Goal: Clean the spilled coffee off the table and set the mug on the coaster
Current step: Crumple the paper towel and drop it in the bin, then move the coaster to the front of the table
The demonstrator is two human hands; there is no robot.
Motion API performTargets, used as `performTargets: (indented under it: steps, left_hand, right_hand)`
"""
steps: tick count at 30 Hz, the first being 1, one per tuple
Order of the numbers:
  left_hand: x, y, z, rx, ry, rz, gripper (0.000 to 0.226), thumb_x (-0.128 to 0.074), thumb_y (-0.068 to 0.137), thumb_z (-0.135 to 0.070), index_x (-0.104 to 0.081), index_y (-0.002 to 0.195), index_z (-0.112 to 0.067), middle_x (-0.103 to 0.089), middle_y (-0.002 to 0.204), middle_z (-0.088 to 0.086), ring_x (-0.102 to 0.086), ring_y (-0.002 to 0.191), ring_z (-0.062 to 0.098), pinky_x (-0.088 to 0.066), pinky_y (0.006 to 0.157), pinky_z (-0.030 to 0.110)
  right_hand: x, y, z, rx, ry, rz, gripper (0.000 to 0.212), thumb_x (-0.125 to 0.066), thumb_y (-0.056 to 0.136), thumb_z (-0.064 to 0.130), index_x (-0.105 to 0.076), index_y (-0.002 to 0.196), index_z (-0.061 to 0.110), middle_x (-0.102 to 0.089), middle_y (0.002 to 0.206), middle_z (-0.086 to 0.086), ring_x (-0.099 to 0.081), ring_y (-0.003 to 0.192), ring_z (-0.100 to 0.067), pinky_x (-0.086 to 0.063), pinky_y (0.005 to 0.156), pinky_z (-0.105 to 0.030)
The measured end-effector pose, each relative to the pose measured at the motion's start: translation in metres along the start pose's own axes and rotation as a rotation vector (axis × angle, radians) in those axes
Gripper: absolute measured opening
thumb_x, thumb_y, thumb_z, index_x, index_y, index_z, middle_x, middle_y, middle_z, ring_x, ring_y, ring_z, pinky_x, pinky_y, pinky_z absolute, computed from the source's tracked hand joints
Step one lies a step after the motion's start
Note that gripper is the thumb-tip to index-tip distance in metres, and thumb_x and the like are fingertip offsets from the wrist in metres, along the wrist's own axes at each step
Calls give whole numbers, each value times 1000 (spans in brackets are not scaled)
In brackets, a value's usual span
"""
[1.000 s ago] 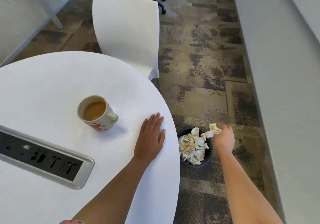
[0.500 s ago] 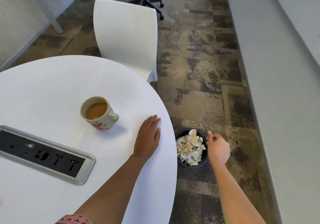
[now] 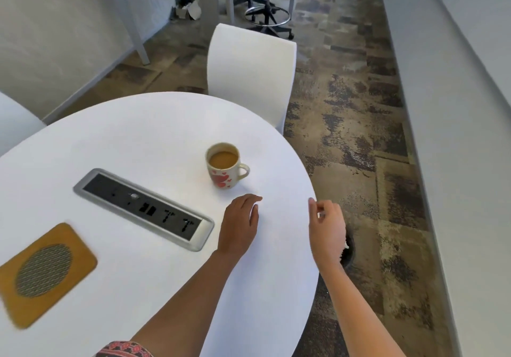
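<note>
A cream mug [image 3: 224, 169] with red hearts stands upright on the round white table [image 3: 154, 124], holding milky coffee, its handle pointing right. An orange coaster [image 3: 44, 272] with a woven oval centre lies at the table's front left, far from the mug. My left hand [image 3: 240, 225] hovers or rests on the table just in front of the mug, fingers loosely curled, holding nothing. My right hand [image 3: 327, 229] is at the table's right edge, fingers loosely bent, with nothing in it. I see no coffee on the tabletop.
A silver-framed socket panel [image 3: 143, 208] is set into the table between coaster and mug. A white chair [image 3: 250, 77] stands behind the table. A black bin [image 3: 349, 248] on the floor is mostly hidden behind my right hand. An office chair [image 3: 266, 11] stands further back.
My right hand dropped the crumpled paper into the bin and rose to the table's edge. The left hand lifted its fingers slightly. The view swung left, showing the coaster.
</note>
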State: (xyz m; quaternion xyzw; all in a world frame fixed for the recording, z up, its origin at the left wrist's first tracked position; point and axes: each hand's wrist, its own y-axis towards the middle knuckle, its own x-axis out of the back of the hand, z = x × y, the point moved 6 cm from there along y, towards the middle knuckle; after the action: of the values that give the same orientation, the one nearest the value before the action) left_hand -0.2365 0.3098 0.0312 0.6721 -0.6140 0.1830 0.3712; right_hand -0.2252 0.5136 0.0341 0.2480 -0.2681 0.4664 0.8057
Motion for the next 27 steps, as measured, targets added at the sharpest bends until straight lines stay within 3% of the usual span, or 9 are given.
performTargets:
  steps: [3, 8, 12, 14, 17, 22, 27]
  left_hand:
    - [40, -13, 23, 28, 21, -75, 24, -49, 92, -7, -64, 110, -11, -66, 111, 3, -58, 106, 19, -38, 93, 21]
    - [125, -43, 80, 149, 27, -222, 23, -48, 93, -8, -62, 110, -14, -64, 111, 2, -55, 105, 18, -41, 92, 26]
    - [196, -78, 140, 300, 135, -343, 25, -48, 92, -8, -59, 115, -11, -62, 117, 6, -55, 109, 24, -41, 92, 34]
    - [223, -95, 167, 372, 176, -379, 26, -49, 92, -8, -58, 116, -9, -62, 116, 8, -55, 108, 26, -41, 92, 35]
    - [261, -122, 208, 541, 185, -429, 27, -53, 89, -8, -58, 116, -6, -63, 114, 14, -57, 105, 30, -43, 90, 37]
    - [294, -161, 262, 809, 169, -402, 40, -51, 90, -12, -46, 129, -5, -49, 131, 15, -41, 124, 32, -37, 97, 44]
    - [307, -192, 300, 1132, -55, -446, 55, -50, 91, -14, -29, 141, -2, -32, 145, 19, -29, 133, 37, -31, 103, 49]
  right_hand:
    - [-23, -30, 45, 57, 98, 72, 6, -57, 91, 28, -59, 93, 23, -57, 90, 7, -56, 75, -13, -45, 60, -28]
    - [-84, -93, 128, 166, 208, 283, 11, -58, 90, 19, -64, 98, 23, -62, 96, 6, -60, 79, -10, -49, 70, -25]
    - [-148, -153, 191, 237, 225, 513, 14, -58, 90, 23, -66, 101, 20, -65, 99, 4, -59, 87, -8, -41, 76, -15]
    - [-176, -181, 215, 283, 209, 597, 18, -58, 90, 24, -65, 107, 19, -65, 103, 3, -60, 93, -11, -45, 81, -19]
    - [-214, -220, 242, 300, 133, 731, 26, -57, 91, 27, -61, 116, 20, -62, 111, 2, -57, 102, -15, -48, 88, -30]
    - [-261, -259, 265, 380, -74, 879, 47, -55, 93, 30, -45, 136, 14, -49, 136, -5, -42, 127, -20, -38, 101, -32]
    - [-289, -279, 271, 414, -258, 930, 59, -52, 93, 33, -32, 142, 8, -40, 143, -11, -35, 132, -26, -32, 105, -33]
